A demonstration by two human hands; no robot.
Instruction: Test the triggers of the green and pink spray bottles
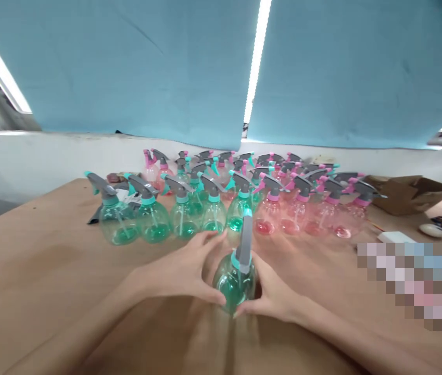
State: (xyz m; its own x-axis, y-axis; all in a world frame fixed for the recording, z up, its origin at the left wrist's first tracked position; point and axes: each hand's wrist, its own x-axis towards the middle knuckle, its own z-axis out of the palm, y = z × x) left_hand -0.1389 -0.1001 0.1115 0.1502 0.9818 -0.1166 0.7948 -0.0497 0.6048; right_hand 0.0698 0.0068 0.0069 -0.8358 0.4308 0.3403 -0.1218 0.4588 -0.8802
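Note:
A green see-through spray bottle [233,284] with a grey trigger head and teal collar stands on the brown table [41,271] just in front of me. My left hand [184,273] cups its left side, thumb under and fingers curled over the top. On the other side, my right hand [269,291] presses against the bottle's right flank and base. Both hands grip the same bottle.
Behind it stand rows of several spray bottles, green ones [154,216] on the left and pink ones [302,213] on the right. An open cardboard box [408,192] sits at the far right. Small white items [433,229] lie beside it. Blue fabric hangs behind.

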